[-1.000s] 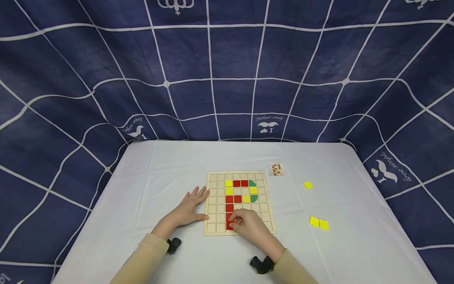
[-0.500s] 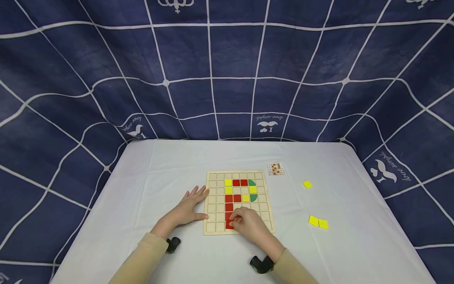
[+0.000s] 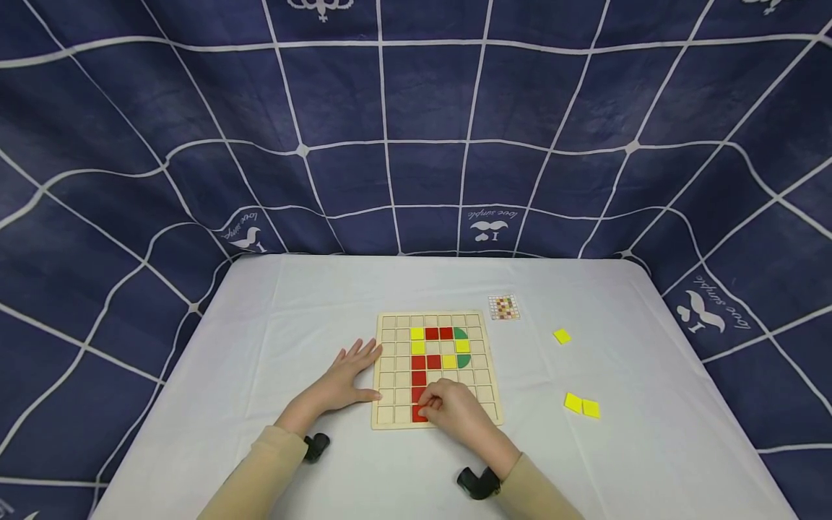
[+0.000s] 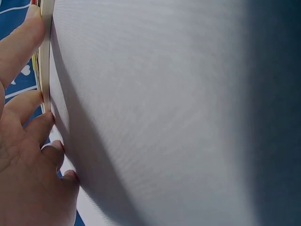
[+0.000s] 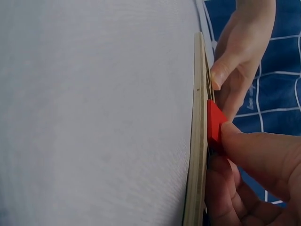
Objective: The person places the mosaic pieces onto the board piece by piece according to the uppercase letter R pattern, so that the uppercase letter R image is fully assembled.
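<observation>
A wooden grid board (image 3: 385, 380) lies on the table, with red, yellow and green tiles set in its cells. My left hand (image 3: 342, 384) is spread at its left side, thumb and fingertips touching the edge. Over the lower middle of the board, my right hand (image 3: 457, 412) pinches a red square tile (image 5: 215, 125) between thumb and fingers. That tile sits at the foot of the red column, tilted up from the board in the right wrist view. The curled fingers hide some cells to its right.
Two yellow square tiles (image 3: 581, 405) lie side by side to the right of the board, and another yellow tile (image 3: 562, 336) lies farther back. A small printed pattern card (image 3: 504, 307) rests beyond the board's far right corner. Dark blue curtain surrounds the white-covered table (image 3: 312, 289).
Both hands hold their places, and the red tile stays in the right hand's pinch. The whole head view has shifted very slightly.
</observation>
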Tool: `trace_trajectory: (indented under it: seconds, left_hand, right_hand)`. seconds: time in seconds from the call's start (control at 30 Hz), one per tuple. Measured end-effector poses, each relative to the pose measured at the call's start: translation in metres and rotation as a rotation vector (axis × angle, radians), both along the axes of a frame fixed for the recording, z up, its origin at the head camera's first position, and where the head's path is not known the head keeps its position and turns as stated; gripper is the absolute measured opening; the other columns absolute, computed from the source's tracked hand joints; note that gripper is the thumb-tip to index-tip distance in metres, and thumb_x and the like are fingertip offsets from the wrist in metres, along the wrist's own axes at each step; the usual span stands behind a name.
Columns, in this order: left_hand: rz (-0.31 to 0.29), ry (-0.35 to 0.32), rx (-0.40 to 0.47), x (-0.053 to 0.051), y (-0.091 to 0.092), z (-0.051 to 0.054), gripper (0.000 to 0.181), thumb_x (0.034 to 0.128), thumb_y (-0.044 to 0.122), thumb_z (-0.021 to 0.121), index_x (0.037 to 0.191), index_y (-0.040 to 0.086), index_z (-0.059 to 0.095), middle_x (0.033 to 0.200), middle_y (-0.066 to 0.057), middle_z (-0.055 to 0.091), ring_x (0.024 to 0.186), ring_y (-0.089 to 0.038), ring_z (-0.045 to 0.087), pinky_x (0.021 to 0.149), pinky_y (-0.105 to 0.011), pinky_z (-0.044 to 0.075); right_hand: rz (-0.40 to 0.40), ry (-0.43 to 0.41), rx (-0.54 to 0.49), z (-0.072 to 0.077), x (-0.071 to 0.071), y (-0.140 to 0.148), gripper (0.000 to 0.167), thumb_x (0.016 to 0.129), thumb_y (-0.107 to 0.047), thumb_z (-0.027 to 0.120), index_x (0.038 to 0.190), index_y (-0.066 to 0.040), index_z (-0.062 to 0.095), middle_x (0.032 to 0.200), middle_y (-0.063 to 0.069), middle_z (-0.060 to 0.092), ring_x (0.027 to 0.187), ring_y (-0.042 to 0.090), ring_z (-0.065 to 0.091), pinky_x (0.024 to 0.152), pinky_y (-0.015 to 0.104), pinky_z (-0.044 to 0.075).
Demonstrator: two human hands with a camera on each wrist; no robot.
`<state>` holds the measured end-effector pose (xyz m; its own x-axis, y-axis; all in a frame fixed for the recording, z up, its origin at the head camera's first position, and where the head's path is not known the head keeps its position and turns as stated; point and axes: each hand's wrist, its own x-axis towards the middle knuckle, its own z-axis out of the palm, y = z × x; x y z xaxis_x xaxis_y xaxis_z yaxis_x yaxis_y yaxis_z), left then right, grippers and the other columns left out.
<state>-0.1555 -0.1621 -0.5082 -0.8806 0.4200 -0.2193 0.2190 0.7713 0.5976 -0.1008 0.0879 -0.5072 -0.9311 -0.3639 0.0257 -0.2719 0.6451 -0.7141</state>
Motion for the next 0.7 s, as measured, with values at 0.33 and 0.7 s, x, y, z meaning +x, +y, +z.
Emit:
trace_trajectory:
  seconds: [0.33,0.7]
  left_hand:
    - [-0.006,-0.006,-0.008,-0.0009,0.0002,0.0014,0.093,0.0791,0.034,0.081,0.155,0.012,0.032,0.164,-0.009,0.021,0.154,-0.035,0.005,0.124,-0.056,0.003]
    - [-0.007,-0.006,-0.012,-0.0008,0.0004,0.0002,0.093,0.0793,0.034,0.081,0.155,0.011,0.032,0.164,-0.01,0.021,0.154,-0.036,0.005,0.123,-0.057,0.003]
  right_hand:
    - [-0.003,0.027,0.003,0.0003,0.0004,-0.0001,0.008,0.082,-0.01,0.079,0.081,-0.015,0.073,0.075,-0.01,0.057,0.065,-0.002,0.049,0.058,0.014,0.047]
    - [0.032,0.038,0.034,0.0015,0.0022,0.0017,0.008,0.081,-0.009,0.08,0.084,-0.012,0.074,0.08,-0.009,0.057,0.068,-0.003,0.048,0.06,0.013,0.046]
